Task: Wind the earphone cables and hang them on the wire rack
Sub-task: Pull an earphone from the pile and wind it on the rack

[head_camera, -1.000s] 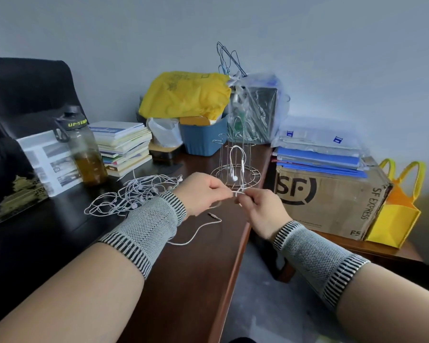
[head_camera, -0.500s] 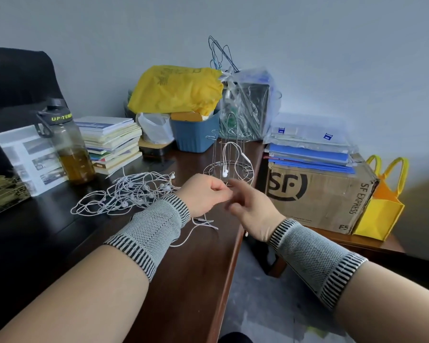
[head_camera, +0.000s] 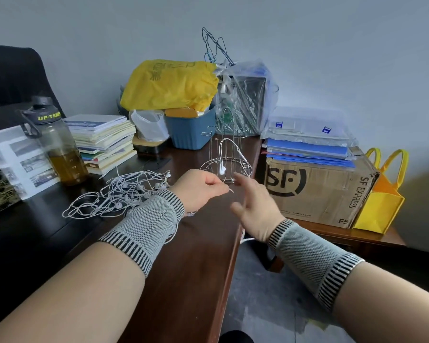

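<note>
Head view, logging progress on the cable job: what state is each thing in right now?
Left hand: fingers curled, pinching a thin white cable.
Right hand: fingers spread, holding nothing.
Wire rack: upright on the desk, one white earphone hanging on it.
Earphone pile: tangled, loose on the desk.
Bottle: upright, capped, partly filled with amber liquid.
Cardboard box: closed, folders stacked on top.

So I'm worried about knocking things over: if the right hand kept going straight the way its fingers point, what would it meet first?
Probably the round silver wire rack with a white earphone cable on it: the right hand has fingers extended up and away toward its base ring, though depth is unclear.
</note>
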`<state>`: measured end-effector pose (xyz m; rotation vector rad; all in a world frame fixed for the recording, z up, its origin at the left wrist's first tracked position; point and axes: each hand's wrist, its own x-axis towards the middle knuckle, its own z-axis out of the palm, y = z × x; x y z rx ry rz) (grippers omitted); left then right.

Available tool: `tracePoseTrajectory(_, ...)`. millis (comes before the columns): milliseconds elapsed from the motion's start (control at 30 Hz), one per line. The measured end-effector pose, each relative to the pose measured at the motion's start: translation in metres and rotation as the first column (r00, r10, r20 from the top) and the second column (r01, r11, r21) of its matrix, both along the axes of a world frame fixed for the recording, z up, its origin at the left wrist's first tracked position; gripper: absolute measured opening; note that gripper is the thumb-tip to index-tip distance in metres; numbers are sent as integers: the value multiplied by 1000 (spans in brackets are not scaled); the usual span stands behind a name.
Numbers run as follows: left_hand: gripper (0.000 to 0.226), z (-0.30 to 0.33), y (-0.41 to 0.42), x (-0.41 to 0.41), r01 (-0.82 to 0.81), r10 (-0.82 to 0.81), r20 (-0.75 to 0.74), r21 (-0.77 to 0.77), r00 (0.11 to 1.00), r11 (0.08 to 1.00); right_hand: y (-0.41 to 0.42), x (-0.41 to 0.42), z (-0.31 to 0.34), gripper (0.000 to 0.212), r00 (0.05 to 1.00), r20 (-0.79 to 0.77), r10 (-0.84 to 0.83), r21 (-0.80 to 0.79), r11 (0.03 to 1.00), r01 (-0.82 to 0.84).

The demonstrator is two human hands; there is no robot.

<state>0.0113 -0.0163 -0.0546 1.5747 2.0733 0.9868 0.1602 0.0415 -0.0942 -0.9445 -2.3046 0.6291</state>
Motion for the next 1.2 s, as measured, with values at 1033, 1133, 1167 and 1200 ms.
tracePoseTrajectory(1033,12,-11,-26,-68,-162,169,-101,74,981,984,33,-5,12,34,869,-149,-471,-239,870,431)
tracePoseTrajectory(1133,14,-11,-24,-67,-156,168,-109,111,980,982,29,-7,10,24,931,30,-363,-233,904,359)
tracePoseTrajectory(1167,13,-9,-24,-64,-139,152,-105,122,983,983,23,-11,10,33,952,79,-296,-178,935,305)
tracePoseTrajectory(1200,12,-7,-23,-59,-111,124,-100,128,987,986,16,-15,10,49,970,90,-225,-110,966,234)
